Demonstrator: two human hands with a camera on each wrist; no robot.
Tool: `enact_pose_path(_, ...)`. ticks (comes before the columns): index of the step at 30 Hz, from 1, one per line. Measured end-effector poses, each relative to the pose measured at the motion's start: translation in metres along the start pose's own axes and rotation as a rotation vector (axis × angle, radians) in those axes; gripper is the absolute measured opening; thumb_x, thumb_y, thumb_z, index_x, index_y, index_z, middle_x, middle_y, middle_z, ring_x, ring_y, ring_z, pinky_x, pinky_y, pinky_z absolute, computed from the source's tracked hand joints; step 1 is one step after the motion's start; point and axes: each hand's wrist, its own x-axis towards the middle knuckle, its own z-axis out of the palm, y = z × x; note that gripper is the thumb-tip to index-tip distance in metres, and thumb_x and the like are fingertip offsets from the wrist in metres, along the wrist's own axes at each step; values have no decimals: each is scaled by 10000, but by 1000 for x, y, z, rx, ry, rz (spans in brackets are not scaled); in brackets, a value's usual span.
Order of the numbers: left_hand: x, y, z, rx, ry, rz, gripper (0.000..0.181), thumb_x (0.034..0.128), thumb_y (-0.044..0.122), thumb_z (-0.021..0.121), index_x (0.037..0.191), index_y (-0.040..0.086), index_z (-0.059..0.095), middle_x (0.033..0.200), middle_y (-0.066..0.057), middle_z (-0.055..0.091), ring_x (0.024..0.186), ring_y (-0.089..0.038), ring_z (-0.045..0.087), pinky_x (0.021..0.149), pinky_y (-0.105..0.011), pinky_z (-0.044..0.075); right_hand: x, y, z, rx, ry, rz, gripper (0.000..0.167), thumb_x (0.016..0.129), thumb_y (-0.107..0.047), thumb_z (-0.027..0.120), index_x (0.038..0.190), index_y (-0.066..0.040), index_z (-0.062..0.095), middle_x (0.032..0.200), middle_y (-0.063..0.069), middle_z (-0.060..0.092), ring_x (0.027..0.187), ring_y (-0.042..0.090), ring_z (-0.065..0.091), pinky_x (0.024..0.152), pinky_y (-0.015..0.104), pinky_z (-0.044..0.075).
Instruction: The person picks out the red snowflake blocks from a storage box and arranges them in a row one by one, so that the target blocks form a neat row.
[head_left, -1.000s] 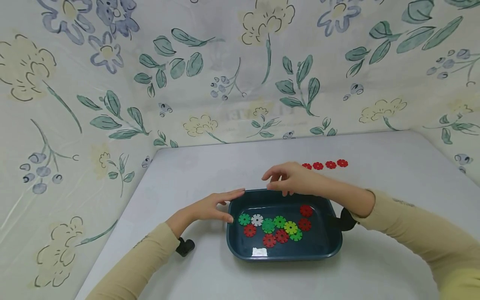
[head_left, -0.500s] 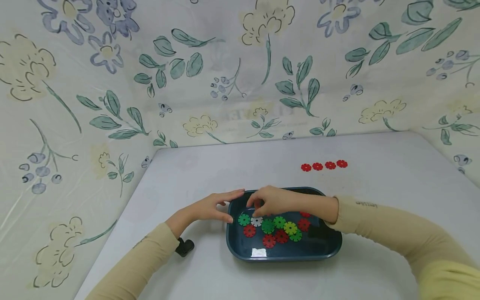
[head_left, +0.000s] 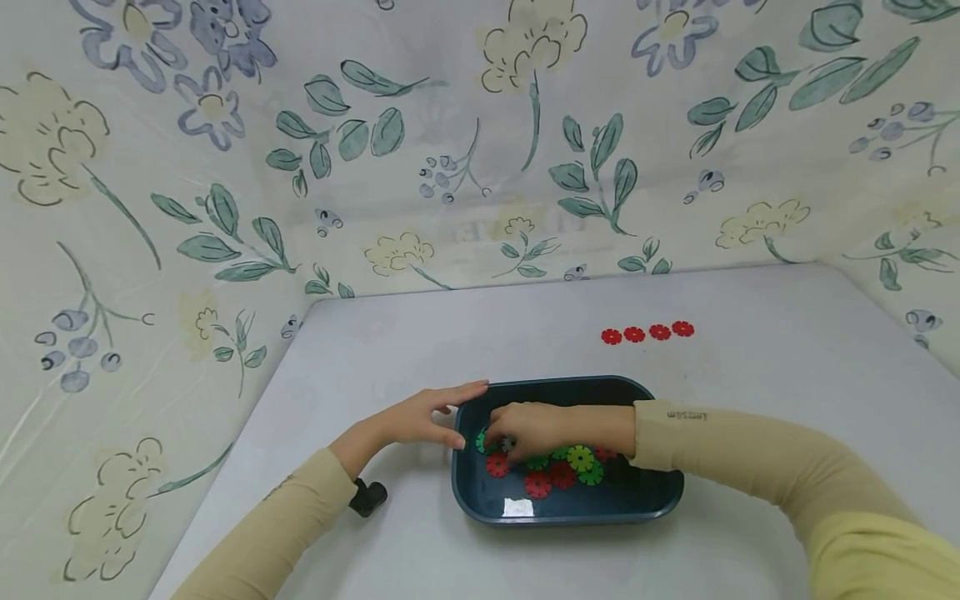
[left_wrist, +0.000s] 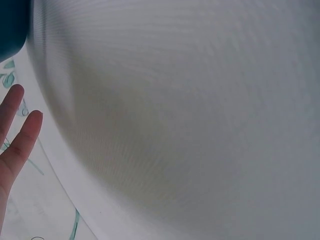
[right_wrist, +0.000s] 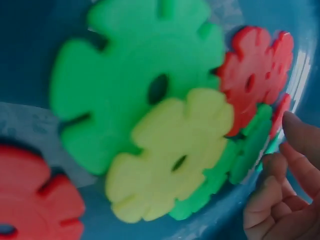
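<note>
A dark blue tray point(head_left: 570, 511) holds several flower-shaped notched plastic discs in red, green, yellow and white. My right hand point(head_left: 534, 427) reaches into its left part, fingers bent down around the white disc point(head_left: 507, 444). Whether they pinch it I cannot tell; in the right wrist view my right hand point(right_wrist: 282, 185) hides what lies at the fingertips. Beside it are a green disc point(head_left: 482, 442) and a red disc point(head_left: 497, 465). My left hand point(head_left: 420, 418) rests with straight fingers and thumb at the tray's left rim. In the right wrist view a yellow disc point(right_wrist: 175, 155) overlaps a green disc point(right_wrist: 120, 85).
Four-petal counting aside, several red discs point(head_left: 634, 334) lie in a row on the white table point(head_left: 375, 333) behind the tray. A flower-patterned cloth point(head_left: 465, 167) hangs behind the table. A black wrist device point(head_left: 367, 497) sits under my left wrist.
My right hand has come from above the tray's back rim down and left into the tray, to the white disc. My left hand has stayed at the rim.
</note>
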Motion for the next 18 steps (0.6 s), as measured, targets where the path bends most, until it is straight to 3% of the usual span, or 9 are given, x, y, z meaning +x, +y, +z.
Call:
enact_pose_path(7,0,-2,0,10,-3,9,841,803,514,620,1458,146,242,1516,-13,215,1361,-236,267,944,-461,396,3,0,1,2,-18,20,315,778,-178,733,1077,-99,672,854,-31,580,708,31,477,627,119,432)
enact_pose_path(18,0,-1,0,-3,0,0,838,803,502,629,1458,150,243,1516,-4,215,1361,-235,267,946,-459,389,2,0,3,-62,-53,-45,290,812,-234,698,1098,-192,674,950,-24,622,775,29,523,661,103,442)
